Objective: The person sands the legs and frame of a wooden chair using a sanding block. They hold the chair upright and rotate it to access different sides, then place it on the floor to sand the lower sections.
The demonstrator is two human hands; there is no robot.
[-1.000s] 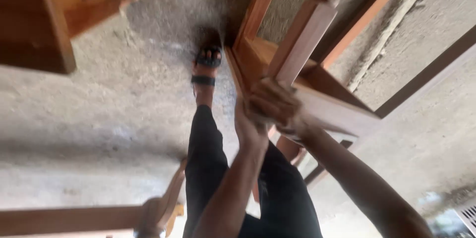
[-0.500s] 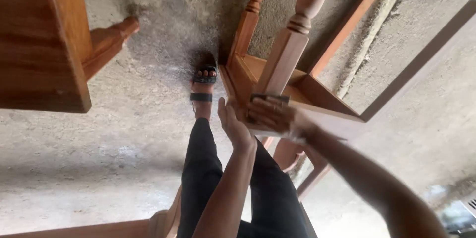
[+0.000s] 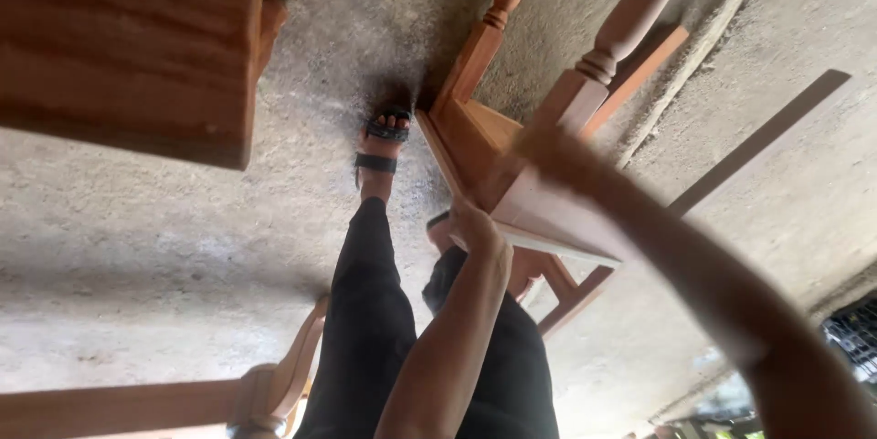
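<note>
Concrete floor (image 3: 137,238), grey, rough and dusty, fills most of my view, with a raised strip (image 3: 703,55) running across its upper right. My left hand (image 3: 475,229) presses against the lower edge of an upturned wooden stool (image 3: 539,201); whether its fingers are curled round the edge I cannot tell. My right hand (image 3: 548,142) is blurred against a turned leg (image 3: 630,28), grip unreadable. A sandalled foot (image 3: 379,151) stands beside the stool. A wooden panel (image 3: 128,46) hangs upper left

Concrete floor (image 3: 164,247) under wooden stool (image 3: 512,156)
</note>
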